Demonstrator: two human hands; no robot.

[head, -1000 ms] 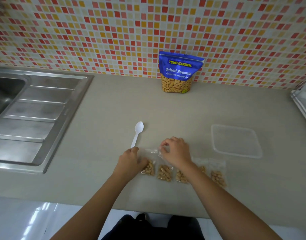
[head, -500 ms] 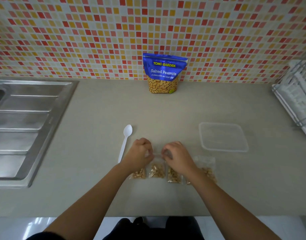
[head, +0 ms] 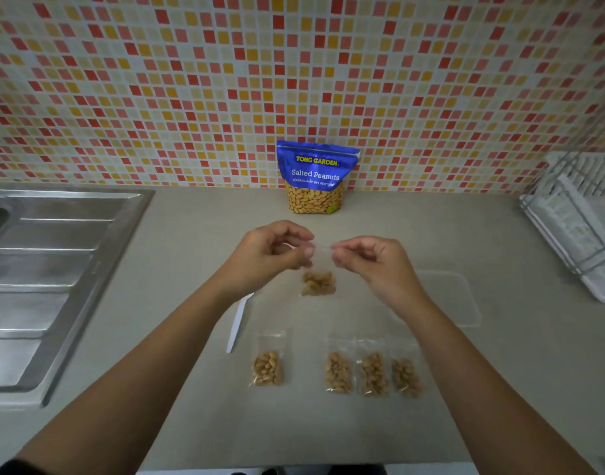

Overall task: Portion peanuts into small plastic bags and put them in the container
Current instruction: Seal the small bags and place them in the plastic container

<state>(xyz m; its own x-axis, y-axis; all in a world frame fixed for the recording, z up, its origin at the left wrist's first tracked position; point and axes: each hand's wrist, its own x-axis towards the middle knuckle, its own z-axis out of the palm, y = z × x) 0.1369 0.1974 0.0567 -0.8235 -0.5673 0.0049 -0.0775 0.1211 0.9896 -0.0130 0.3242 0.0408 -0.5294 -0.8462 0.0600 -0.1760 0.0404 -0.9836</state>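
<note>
A small clear bag of peanuts (head: 318, 283) hangs in the air above the counter. My left hand (head: 272, 253) pinches its top left corner and my right hand (head: 371, 262) pinches its top right corner. Several filled small bags lie in a row near the front edge, one (head: 268, 366) apart at the left and three (head: 373, 371) side by side. The clear plastic container (head: 462, 296) sits to the right, partly hidden by my right forearm. The blue Salted Peanuts pouch (head: 315, 180) stands against the tiled wall.
A white plastic spoon (head: 237, 323) lies on the counter, its bowl hidden under my left wrist. A steel sink drainboard (head: 51, 269) fills the left side. A white dish rack (head: 582, 228) stands at the right edge.
Both hands have lifted one peanut bag off the row and raised it above the counter, leaving a gap in the row. The camera view has tilted.
</note>
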